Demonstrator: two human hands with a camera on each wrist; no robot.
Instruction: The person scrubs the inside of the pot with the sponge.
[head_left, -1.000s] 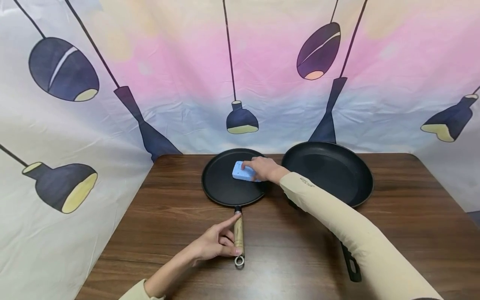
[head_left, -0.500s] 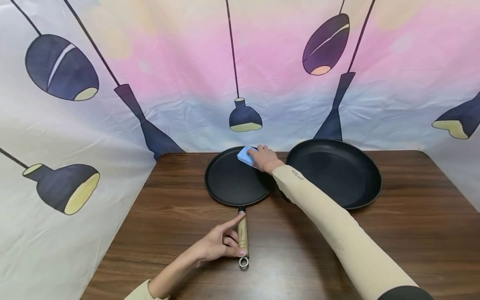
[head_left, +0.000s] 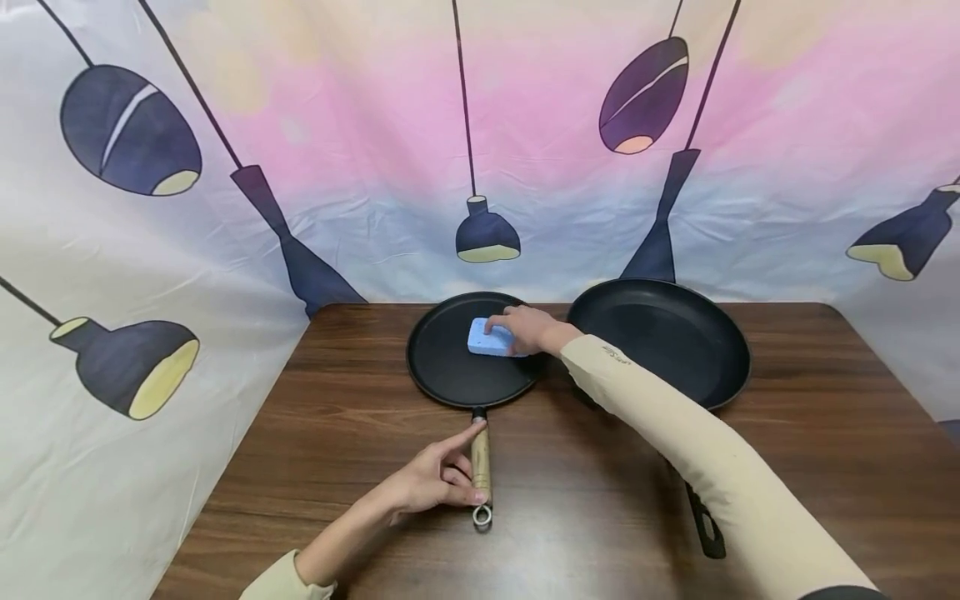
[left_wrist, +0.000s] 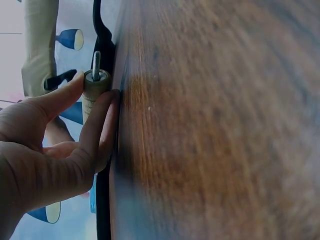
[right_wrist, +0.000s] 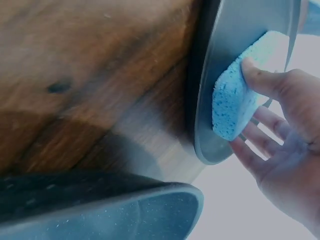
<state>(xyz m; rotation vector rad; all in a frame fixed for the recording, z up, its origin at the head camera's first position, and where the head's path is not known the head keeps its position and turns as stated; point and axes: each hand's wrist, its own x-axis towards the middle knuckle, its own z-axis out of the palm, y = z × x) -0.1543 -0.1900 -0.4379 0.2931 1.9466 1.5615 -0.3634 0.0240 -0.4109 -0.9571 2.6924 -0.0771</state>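
Observation:
A flat black crepe pan [head_left: 450,358] lies on the table, its wooden handle [head_left: 481,458] pointing toward me. My left hand [head_left: 431,479] grips that handle from the left, index finger stretched along it and thumb near the metal hanging ring [head_left: 482,517]. In the left wrist view the thumb and fingers stand on either side of the handle [left_wrist: 90,97]. A light blue sponge [head_left: 489,338] lies against the pan's surface, right of its middle. My right hand [head_left: 527,328] holds the sponge; the right wrist view shows the thumb on one face of the sponge [right_wrist: 232,95] and fingers at the other.
A larger, deeper black frying pan [head_left: 660,333] stands close to the right of the crepe pan. Its black handle [head_left: 705,521] runs toward me, partly under my right sleeve [head_left: 690,442]. Behind the wooden table [head_left: 337,417] hangs a cloth [head_left: 375,150] printed with lamps.
The sponge in my right hand goes from the pan's middle up to its far edge, then back toward the middle. My left hand stays on the handle.

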